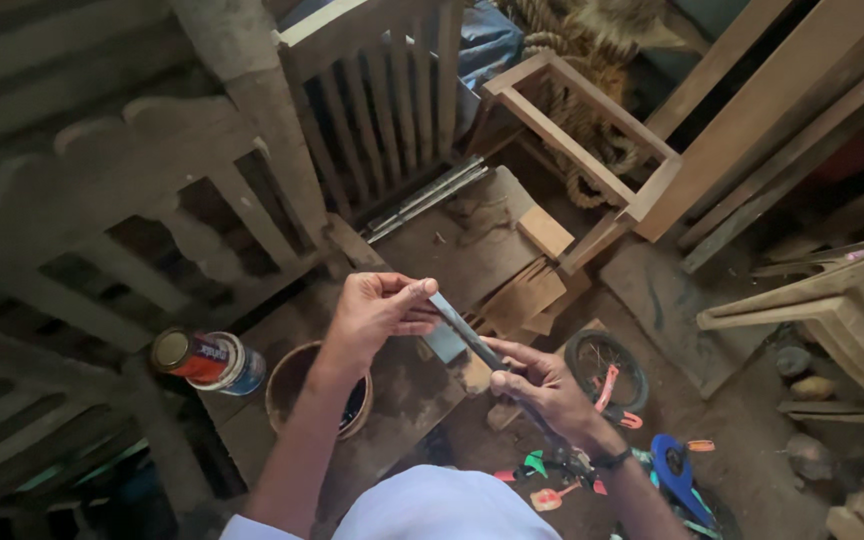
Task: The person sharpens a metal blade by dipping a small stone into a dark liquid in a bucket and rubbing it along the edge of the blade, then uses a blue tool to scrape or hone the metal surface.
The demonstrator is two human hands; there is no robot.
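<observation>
I am holding a long flat metal file (467, 335) between my 2 hands, slanting down from upper left to lower right. My left hand (377, 310) is pinching its upper end, fingers (414, 296) pressed together on the tip. My right hand (547, 390) is wrapping shut around the lower end near the handle. Below my left forearm a round brown bowl (292, 385) is sitting on the dusty wooden surface (402, 390), with a tin can (207, 358) lying on its side just beside it. A small wheeled toy (607, 365) is lying near my right hand, and wooden frames (592, 140) are leaning beyond.
</observation>
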